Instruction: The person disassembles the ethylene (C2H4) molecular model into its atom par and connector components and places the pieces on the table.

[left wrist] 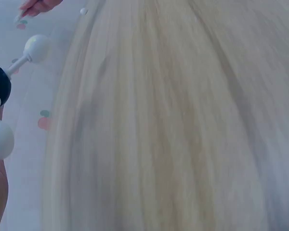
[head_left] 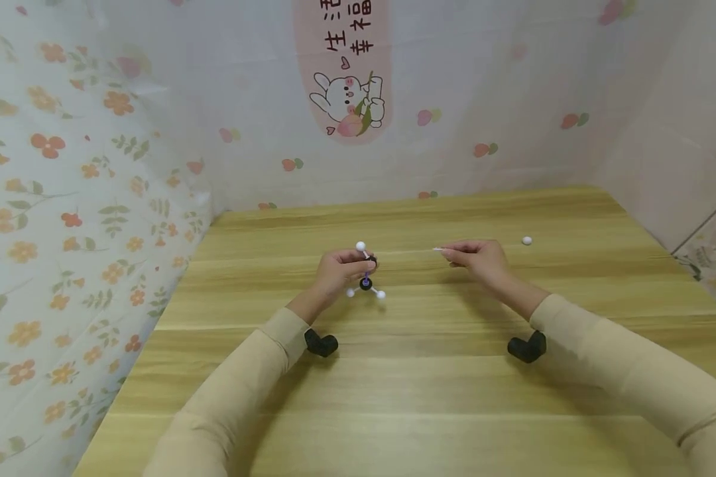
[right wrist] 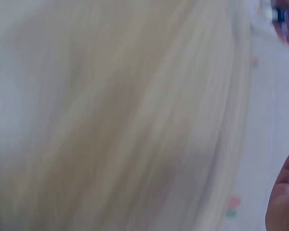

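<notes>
My left hand [head_left: 333, 271] grips a ball-and-stick molecular model [head_left: 366, 284] above the table. Two black balls joined by a purple link make up its middle, and white balls on white sticks branch off it. One white ball points up past the fingers, while two others hang below. Part of the model is hidden behind the thumb. In the left wrist view, a black ball [left wrist: 0, 85] shows with two white balls attached. To the right, my right hand [head_left: 484, 262] pinches a thin white stick [head_left: 437, 249] between thumb and fingertips, its tip pointing towards the model.
A loose white ball [head_left: 527, 240] lies on the wooden table [head_left: 388, 391], beyond and to the right of the right hand. Printed curtains [head_left: 227, 99] hang behind and along the left side. Black wrist-worn pieces [head_left: 528, 347] sit under the sleeves.
</notes>
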Demonstrator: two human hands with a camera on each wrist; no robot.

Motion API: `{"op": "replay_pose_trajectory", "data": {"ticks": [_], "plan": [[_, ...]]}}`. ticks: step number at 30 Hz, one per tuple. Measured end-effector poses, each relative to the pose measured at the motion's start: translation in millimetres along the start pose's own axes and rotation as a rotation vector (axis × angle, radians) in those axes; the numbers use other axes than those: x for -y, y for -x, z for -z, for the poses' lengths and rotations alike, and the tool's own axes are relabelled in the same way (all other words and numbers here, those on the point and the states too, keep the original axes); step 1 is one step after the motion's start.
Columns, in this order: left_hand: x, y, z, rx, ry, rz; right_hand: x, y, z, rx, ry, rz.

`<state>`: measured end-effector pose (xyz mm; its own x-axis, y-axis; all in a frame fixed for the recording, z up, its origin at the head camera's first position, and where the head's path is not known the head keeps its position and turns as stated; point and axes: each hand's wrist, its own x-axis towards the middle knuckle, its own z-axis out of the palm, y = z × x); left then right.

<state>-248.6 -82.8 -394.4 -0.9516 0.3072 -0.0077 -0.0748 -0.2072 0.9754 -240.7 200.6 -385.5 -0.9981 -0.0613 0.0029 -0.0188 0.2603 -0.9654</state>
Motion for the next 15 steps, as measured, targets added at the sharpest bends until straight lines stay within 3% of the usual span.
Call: {"op": "replay_pose_trajectory", "data": {"ticks": [4, 9, 15], "plan": [[-4.9, -1.2, 0.9, 0.028, -0.007, 0.016, 0, -7.6, 20, 0.005, -0.045, -0.071], [-0.1, 0.9, 0.9, 0.030, 0.009, 0.049, -1, -12.7, 20, 0.033, -0.131, -0.158], [6.7, 0.2, 1.3, 0.064, -0.018, 0.052, -10, -20.3, 19, 0.036, -0.156, -0.174]]}}
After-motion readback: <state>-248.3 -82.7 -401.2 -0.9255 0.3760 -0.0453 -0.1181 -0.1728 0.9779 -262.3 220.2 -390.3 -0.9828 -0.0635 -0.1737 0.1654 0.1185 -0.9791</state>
